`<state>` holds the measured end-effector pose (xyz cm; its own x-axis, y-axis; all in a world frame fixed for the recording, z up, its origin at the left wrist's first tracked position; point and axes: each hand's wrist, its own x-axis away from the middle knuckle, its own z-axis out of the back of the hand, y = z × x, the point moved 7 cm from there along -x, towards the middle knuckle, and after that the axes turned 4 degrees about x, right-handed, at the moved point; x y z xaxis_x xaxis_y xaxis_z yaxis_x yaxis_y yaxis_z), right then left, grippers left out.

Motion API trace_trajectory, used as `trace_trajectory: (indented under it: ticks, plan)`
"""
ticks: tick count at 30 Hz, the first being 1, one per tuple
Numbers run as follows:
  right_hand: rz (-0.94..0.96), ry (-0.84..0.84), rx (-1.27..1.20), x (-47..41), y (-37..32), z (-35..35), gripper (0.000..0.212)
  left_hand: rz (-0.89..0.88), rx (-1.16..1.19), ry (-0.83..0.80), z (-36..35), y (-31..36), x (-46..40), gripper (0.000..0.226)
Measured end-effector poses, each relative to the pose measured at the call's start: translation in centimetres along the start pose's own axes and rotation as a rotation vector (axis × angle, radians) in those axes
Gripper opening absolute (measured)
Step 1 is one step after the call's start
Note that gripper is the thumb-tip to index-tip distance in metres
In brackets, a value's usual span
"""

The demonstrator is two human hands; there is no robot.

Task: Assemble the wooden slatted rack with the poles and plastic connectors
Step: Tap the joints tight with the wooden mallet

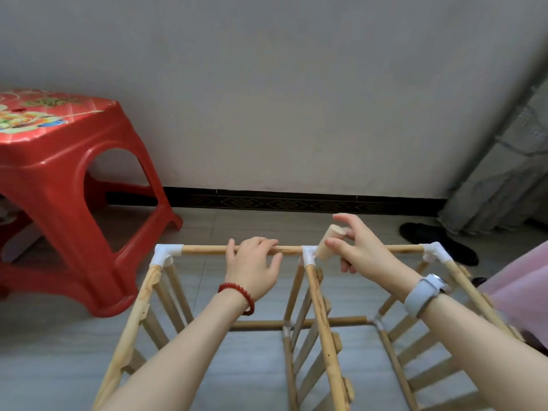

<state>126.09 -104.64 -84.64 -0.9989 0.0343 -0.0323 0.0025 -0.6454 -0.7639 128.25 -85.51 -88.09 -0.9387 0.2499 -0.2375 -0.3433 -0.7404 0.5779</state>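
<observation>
My left hand [255, 264] grips the top pole [207, 249]; my right hand [357, 247] pinches a wooden mallet [327, 243] at the middle connector [309, 253]. Rack's on the floor; an off-centre tap could pop that joint loose.

Both forearms reach forward, palms down. The left hand [252, 266] curls its fingers [261, 243] over a pole [207, 249]. The right hand [360, 247], raised a little higher, pinches a wooden mallet [327, 241] between thumb and fingertips.
</observation>
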Motion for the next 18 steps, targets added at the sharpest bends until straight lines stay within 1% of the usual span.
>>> trace_trajectory:
  ticks: [1,3,4,5,6,7,9,10,11,13,15,16,18]
  plan:
    - [0.007,0.006,-0.045,0.1,-0.6,0.0,0.022,-0.02,0.155,0.004,-0.1,1.1,0.0,0.033]
    - [0.034,-0.005,-0.078,0.6,-1.8,-0.2,0.013,-0.027,0.451,-0.075,-0.7,3.2,0.5,0.032]
    - [0.033,-0.03,-0.095,1.2,-2.2,-0.6,0.017,-0.022,0.551,-0.142,-1.1,4.2,1.1,0.031]
    - [0.023,-0.058,-0.121,1.6,-2.5,-1.0,0.025,-0.027,0.593,-0.186,-1.3,4.9,1.5,0.027]
    - [0.007,-0.081,-0.146,2.2,-2.8,-1.4,0.031,-0.038,0.584,-0.203,-1.3,5.4,2.0,0.022]
    - [-0.012,-0.096,-0.155,2.7,-2.9,-1.7,0.037,-0.039,0.56,-0.203,-1.1,5.6,2.3,0.019]
    - [-0.035,-0.119,-0.094,3.8,-2.8,-1.9,0.044,-0.014,0.541,-0.173,-0.6,5.3,2.7,0.015]
    - [-0.032,-0.137,-0.02,4.4,-2.6,-1.8,0.044,0.02,0.565,-0.153,-0.3,4.9,2.9,0.013]
    - [-0.017,-0.155,0.088,5.1,-2.5,-1.5,0.038,0.067,0.599,-0.127,0.1,4.4,3.1,0.014]
    - [0.024,-0.176,0.381,6.4,-2.1,-0.8,0.024,0.183,0.673,-0.076,0.8,3.1,3.3,0.017]
    - [0.097,-0.107,0.704,7.7,-1.8,0.2,0.023,0.279,0.735,-0.082,1.3,2.2,3.4,0.015]
    - [0.144,-0.049,0.806,8.3,-1.9,0.6,0.025,0.314,0.772,-0.102,1.4,2.1,3.5,0.014]
    - [0.259,0.063,0.854,9.3,-3.0,1.1,0.027,0.368,0.851,-0.141,1.6,2.0,3.5,0.018]
